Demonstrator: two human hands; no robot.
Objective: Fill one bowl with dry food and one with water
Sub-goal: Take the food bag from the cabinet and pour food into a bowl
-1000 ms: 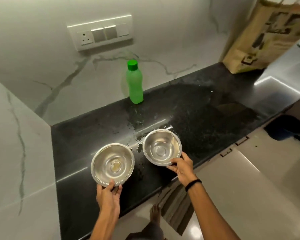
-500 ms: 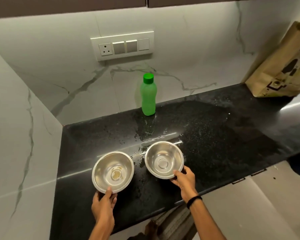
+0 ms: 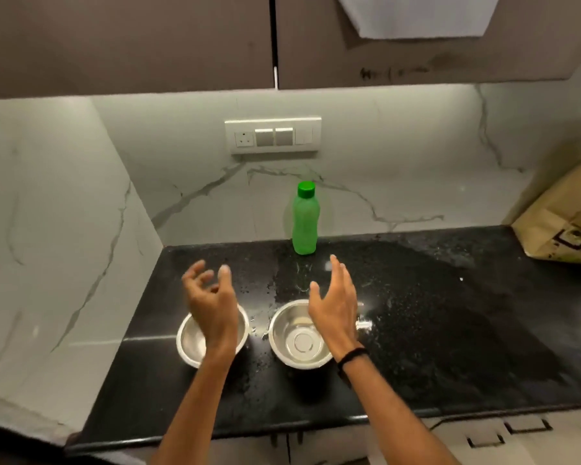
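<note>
left hand (image 3: 212, 305) and right hand (image 3: 333, 305) raised, fingers loose, holding nothing | left bowl (image 3: 190, 344) below left hand, right bowl (image 3: 299, 344) below right hand | green bottle (image 3: 304, 219) beyond right hand, by back wall (image 3: 399, 169) | black worktop (image 3: 467, 330) open rightward to paper bag (image 3: 564, 226)

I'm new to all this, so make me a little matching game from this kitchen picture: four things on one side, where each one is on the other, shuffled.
Things:
1. green bottle
2. paper bag
3. switch panel
4. right bowl

Places:
A. mounted on the wall
B. near the front of the counter, partly hidden by the right hand
C. far right of the counter
D. upright at the back of the counter

Pairs: 1-D, 2-C, 3-A, 4-B.
</note>
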